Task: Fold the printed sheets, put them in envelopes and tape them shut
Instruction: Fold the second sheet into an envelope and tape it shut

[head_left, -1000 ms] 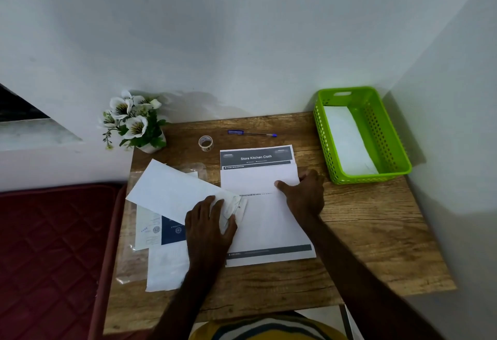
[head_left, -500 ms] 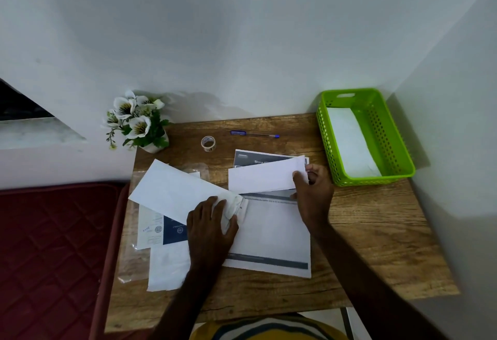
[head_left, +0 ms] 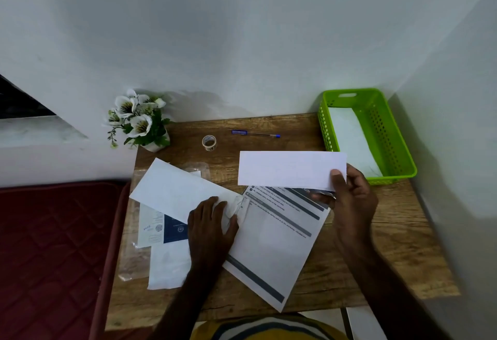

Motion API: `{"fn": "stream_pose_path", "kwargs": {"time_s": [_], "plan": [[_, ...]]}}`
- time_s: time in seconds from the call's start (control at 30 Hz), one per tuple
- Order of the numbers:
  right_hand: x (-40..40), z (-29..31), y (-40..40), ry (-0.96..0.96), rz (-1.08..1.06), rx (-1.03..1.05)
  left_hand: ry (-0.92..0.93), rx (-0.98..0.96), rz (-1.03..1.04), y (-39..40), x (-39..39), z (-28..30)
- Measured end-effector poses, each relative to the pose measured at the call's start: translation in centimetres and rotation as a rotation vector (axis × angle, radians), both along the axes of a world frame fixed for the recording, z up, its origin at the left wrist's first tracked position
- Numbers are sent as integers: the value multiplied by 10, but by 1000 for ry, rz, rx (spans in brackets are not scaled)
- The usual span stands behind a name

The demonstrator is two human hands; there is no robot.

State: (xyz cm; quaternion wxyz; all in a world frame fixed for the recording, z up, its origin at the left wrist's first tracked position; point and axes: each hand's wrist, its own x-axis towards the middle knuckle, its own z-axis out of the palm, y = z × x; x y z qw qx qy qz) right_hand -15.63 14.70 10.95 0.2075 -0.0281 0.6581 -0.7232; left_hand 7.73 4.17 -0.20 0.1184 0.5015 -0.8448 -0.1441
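A folded white sheet (head_left: pixel 290 168) is lifted above the table's middle, pinched at its right end by my right hand (head_left: pixel 349 199). Under it lies a printed sheet (head_left: pixel 271 242) with dark bars, skewed on the wood. A white envelope (head_left: pixel 180 187) lies tilted at the left; my left hand (head_left: pixel 211 228) presses flat on its crumpled right end and on the printed sheet's left edge. A small roll of clear tape (head_left: pixel 209 142) stands behind them.
The wooden table (head_left: pixel 376 259) carries a green basket (head_left: pixel 387 135) with a white envelope inside at the back right, a blue pen (head_left: pixel 255 133), a flower pot (head_left: pixel 139 121) at the back left, and more papers and a plastic sleeve (head_left: pixel 161 234) at the left. A red mattress (head_left: pixel 53 245) borders the left.
My right hand has lifted the folded sheet off the printed sheet and raised it, and the printed sheet beneath has turned askew. My left hand has stayed on the envelope.
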Motion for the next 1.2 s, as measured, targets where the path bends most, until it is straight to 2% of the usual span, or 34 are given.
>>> {"fn": "stream_pose_path", "kwargs": {"time_s": [0.27,0.4,0.73,0.93,1.2], "plan": [[19,-45,24,-164,35,106,7,-46,-44,1,1,3],[34,-75,24,-264,91,169,-7,3,-58,0,2,7],[13,-101,-13,-153,264,280,-2,37,-41,-1,4,4],[-11,-95,-50,-72,409,349,38,-37,-58,0,4,1],[-18,-70,-62,-101,488,322,30,-24,-44,-2,3,1]]}}
